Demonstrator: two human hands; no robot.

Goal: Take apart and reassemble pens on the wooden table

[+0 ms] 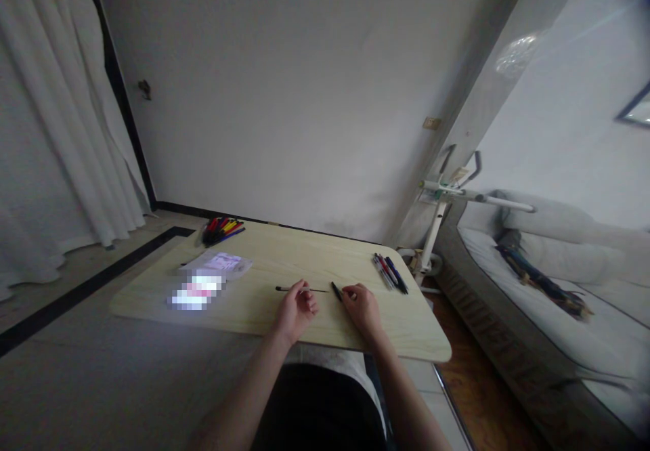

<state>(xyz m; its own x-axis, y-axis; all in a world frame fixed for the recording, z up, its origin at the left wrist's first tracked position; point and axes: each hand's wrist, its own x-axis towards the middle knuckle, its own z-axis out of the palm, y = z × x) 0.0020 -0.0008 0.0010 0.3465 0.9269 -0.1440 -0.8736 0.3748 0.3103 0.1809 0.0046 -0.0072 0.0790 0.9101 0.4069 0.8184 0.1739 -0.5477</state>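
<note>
My left hand [298, 310] is closed, thumb and fingertips pinched over a slim pen refill [282, 289]. Its dark, thicker end sticks out to the left, and a thin line runs out to the right toward my other hand. Between the fingers of my right hand [363, 310] is a black pen barrel [336, 290], tilted with its upper end to the left. A small gap separates the two pieces above the light wooden table [315, 261]. Parts of both are hidden by my fingers.
A bundle of coloured pens [223, 230] lies at the far left, several more pens [391, 273] at the right. A clear plastic packet [222, 263] and a bright, blurred screen [198, 292] lie on the left. Beyond the table stand exercise equipment [437, 224] and a sofa [548, 315].
</note>
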